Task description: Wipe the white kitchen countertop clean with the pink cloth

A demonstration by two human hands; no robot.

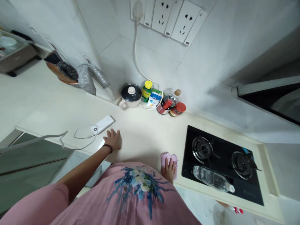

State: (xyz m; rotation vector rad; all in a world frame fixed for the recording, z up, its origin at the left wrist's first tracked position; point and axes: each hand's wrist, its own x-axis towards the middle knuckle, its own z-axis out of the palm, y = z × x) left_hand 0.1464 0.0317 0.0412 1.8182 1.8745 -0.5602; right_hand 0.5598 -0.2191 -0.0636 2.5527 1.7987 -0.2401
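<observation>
My left hand (112, 139) rests on the pale countertop (145, 134) with its fingers spread, holding nothing. Just beyond it lies a white power bank (105, 123) with a thin cable looping off to the left. Flat under my right hand (169, 170) is a pink cloth (166, 156), pressed against the counter left of the stove. The fingers of that hand are stretched out over the cloth rather than wrapped round it.
A black gas stove (222, 165) carries a clear plastic bottle (212, 178) on its side. Along the wall stand a lidded electric pot (131, 93), a green bottle with a yellow cap (147, 91), a white packet (154, 98) and a red-lidded jar (178, 109). Bubble wrap (90, 76) sits farther left.
</observation>
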